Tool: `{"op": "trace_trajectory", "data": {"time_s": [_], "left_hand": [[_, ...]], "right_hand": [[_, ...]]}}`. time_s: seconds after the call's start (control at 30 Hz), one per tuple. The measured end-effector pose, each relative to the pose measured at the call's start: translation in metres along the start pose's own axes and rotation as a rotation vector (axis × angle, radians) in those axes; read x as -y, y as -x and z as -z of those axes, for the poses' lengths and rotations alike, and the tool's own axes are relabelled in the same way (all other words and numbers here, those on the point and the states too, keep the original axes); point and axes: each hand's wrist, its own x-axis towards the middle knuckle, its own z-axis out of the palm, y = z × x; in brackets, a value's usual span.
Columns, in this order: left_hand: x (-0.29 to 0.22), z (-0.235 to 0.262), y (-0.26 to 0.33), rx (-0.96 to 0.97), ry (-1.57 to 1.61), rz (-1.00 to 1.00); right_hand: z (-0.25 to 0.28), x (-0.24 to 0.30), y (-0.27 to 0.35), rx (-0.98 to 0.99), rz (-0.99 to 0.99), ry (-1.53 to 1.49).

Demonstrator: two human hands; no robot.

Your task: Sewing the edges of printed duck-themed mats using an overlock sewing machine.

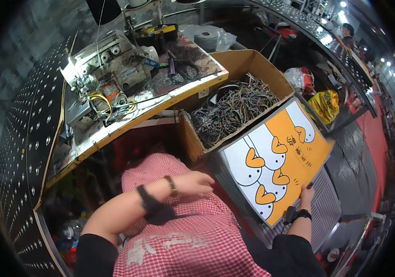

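Here's the right hand (305,194) at the edge of the orange-and-white mat (308,160), which spreads up-left from its fingertips; whether they pinch it, can't tell. The left hand (196,183) hangs loose-fingered, seemingly empty. Best to catch one sheet only, supporting both edges evenly.

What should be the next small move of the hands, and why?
Perhaps bring the left hand to the orange-and-white mat: the right hand alone is at its edge, while the left hand, apparently empty, is over the checkered cloth.
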Motion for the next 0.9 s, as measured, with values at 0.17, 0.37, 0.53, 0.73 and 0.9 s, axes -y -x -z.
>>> {"op": "trace_trajectory", "data": {"time_s": [0.17, 0.37, 0.53, 0.73, 0.9], "left_hand": [[-0.001, 0.06, 0.12, -0.63, 0.094, -0.192], [0.083, 0.021, 0.394, -2.002, -0.124, 0.062], [0.112, -0.173, 0.568, -2.071, -0.109, 2.038], [0.06, -0.393, 0.569, -1.665, 1.272, 2.669], [0.054, -0.502, 0.561, -1.718, 0.838, 2.548]], "right_hand": [[-0.02, 0.008, -0.008, -0.05, -0.003, 0.457], [-0.046, 0.084, -0.016, -0.099, 0.171, 1.347], [-0.166, 0.132, -0.073, 0.137, 0.703, 0.611], [-0.265, 0.308, 0.117, 0.329, 1.171, 0.206], [-0.352, 0.359, 0.196, 0.651, 1.283, 0.224]]}}
